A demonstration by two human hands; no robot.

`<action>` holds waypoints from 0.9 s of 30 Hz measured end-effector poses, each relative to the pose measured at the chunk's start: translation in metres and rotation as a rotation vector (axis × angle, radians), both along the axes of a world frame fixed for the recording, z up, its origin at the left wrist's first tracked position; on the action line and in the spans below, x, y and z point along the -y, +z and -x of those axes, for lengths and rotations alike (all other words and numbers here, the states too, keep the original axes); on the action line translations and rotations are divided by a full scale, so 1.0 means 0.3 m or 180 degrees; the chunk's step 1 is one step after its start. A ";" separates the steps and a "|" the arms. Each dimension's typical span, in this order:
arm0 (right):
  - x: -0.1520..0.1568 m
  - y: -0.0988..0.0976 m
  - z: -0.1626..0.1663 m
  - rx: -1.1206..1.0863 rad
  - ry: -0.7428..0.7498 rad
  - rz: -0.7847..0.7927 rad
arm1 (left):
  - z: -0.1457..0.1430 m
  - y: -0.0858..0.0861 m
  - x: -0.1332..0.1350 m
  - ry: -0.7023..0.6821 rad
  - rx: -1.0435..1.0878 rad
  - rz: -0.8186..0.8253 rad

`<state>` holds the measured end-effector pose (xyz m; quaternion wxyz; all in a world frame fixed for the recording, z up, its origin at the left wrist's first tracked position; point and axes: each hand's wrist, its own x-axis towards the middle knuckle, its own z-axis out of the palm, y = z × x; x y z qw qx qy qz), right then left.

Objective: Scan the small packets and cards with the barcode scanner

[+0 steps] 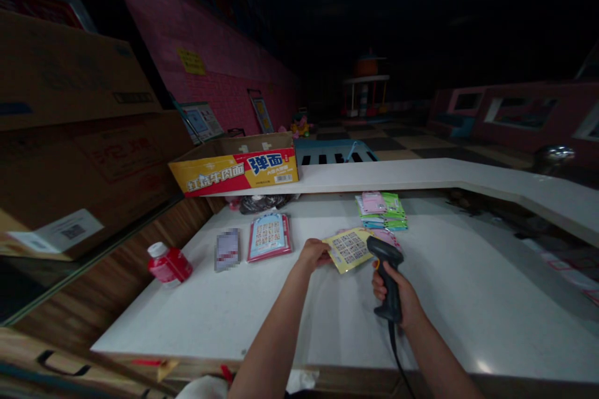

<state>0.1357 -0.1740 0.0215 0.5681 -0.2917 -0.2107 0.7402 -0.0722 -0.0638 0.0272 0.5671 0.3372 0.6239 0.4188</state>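
Note:
My left hand (315, 254) pinches the left edge of a flat yellow packet (349, 249) printed with a grid of small dark squares. In my right hand (397, 293) is a black barcode scanner (388, 280), fingers wrapped round its handle, its head close to the packet's right side. A cord runs down from the handle. Partly covered behind the packet lies a pink packet (387, 237). Farther back sits a stack of green, pink and blue packets (381, 211). To the left, a pile of blue and red packets (270, 237) rests on the white counter (206, 318).
A red bottle with a white cap (170, 264) lies tilted at the left, near a blurred card-like item (228, 249). A yellow-and-red noodle carton (238, 167) stands on the raised ledge (384, 176). Large cardboard boxes (70, 137) are stacked at the far left.

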 end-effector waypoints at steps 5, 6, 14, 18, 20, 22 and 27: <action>0.001 -0.015 -0.002 0.0087 -0.0027 -0.0151 | 0.109 -0.016 0.082 -0.0097 0.0928 -0.0399; 0.001 -0.017 -0.003 0.0095 -0.0035 -0.0164 | 0.120 -0.024 0.097 0.0023 0.1038 -0.0626; 0.022 0.001 0.003 0.0337 0.0014 -0.0155 | 0.102 -0.080 0.153 0.0763 0.0978 -0.1870; 0.029 0.011 0.028 0.0792 0.0004 -0.0066 | 0.102 -0.094 0.156 0.0976 0.1053 -0.2091; 0.037 0.017 0.055 0.1144 0.0003 -0.0018 | 0.106 -0.100 0.155 0.1081 0.1107 -0.2151; 0.053 0.024 0.090 0.1481 0.0021 -0.0015 | 0.109 -0.106 0.154 0.1186 0.1121 -0.2175; 0.113 0.044 0.180 0.2001 0.0192 -0.0200 | 0.110 -0.115 0.152 0.1261 0.1053 -0.2114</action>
